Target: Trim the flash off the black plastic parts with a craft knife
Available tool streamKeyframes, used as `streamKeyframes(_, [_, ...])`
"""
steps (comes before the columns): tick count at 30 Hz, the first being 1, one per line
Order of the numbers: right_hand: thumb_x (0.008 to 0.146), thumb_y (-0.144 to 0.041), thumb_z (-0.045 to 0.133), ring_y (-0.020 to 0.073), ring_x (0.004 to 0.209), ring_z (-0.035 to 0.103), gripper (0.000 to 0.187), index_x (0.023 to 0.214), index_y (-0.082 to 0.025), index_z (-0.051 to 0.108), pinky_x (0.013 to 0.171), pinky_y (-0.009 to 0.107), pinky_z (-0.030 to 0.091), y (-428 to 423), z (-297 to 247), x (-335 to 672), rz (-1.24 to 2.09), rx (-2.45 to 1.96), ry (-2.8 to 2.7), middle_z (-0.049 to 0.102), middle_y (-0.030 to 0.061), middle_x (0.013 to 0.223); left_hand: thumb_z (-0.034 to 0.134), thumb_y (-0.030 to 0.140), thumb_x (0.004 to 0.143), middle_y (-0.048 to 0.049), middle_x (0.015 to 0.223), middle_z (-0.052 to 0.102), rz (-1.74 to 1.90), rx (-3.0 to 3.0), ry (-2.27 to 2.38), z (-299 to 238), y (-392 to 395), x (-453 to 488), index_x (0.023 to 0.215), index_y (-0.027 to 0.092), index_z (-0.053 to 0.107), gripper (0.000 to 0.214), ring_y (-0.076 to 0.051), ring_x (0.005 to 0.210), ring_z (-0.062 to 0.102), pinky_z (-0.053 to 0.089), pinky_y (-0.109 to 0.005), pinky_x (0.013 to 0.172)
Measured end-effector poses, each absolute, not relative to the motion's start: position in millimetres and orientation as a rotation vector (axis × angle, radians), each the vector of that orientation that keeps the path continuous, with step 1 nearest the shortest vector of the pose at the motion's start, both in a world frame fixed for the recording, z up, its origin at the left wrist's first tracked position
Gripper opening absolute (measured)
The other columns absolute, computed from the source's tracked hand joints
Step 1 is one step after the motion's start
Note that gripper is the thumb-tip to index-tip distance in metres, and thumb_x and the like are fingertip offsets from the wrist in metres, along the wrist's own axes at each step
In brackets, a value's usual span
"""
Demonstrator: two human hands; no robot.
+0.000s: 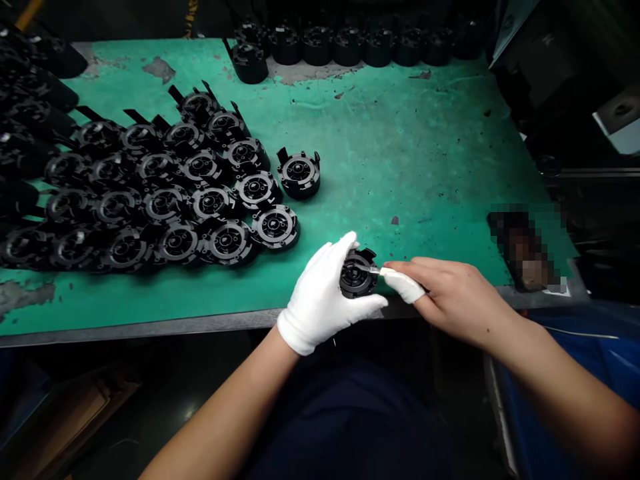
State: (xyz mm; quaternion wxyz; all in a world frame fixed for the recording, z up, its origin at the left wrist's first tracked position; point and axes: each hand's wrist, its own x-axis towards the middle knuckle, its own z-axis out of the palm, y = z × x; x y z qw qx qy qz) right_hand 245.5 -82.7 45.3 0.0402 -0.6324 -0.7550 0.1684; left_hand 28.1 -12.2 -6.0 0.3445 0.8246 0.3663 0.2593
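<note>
My left hand (325,297), in a white glove, is closed around a round black plastic part (357,273) held just above the near edge of the green table (400,153). My right hand (450,293) is bare except for a white wrap on one finger. It pinches a small thin metal blade (371,269) whose tip rests on the top of the part. Both hands meet over the part.
Several identical black round parts (165,200) lie in rows on the left of the table, one of them (299,175) a little apart. Another row (350,45) lines the far edge. A blurred dark object (525,247) sits at the right edge. A blue bin (575,373) is at lower right.
</note>
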Motion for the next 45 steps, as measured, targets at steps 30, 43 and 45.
streamKeyframes(30, [0.092,-0.013,0.04,0.0248,0.075,0.064,0.024,0.109,-0.021,0.055,0.067,0.033,0.041,-118,26,210,0.737,-2.023,-2.044,0.068,0.0063,0.087,0.075,0.068,0.074,-0.0196,0.145,0.056,0.722,2.121,0.943,-7,-13,29,0.15,0.013,0.035,0.102,-0.034,0.137,0.053,0.04,-0.052,0.119])
streamKeyframes(43, [0.088,-0.012,0.044,0.0245,0.085,0.068,0.031,0.115,-0.021,0.057,0.071,0.032,0.044,-100,41,228,0.894,-1.936,-2.148,0.072,0.0067,0.095,0.076,0.065,0.075,-0.0181,0.148,0.053,0.68,2.131,0.916,-10,-11,27,0.152,0.015,0.034,0.101,-0.033,0.139,0.051,0.041,-0.05,0.119])
streamKeyframes(45, [0.089,-0.012,0.044,0.0254,0.084,0.068,0.033,0.118,-0.02,0.058,0.07,0.033,0.043,-98,47,230,0.852,-2.002,-2.192,0.073,0.0066,0.094,0.077,0.062,0.076,-0.0181,0.148,0.053,0.701,2.138,0.896,-12,-11,27,0.152,0.015,0.034,0.1,-0.033,0.139,0.051,0.041,-0.051,0.118])
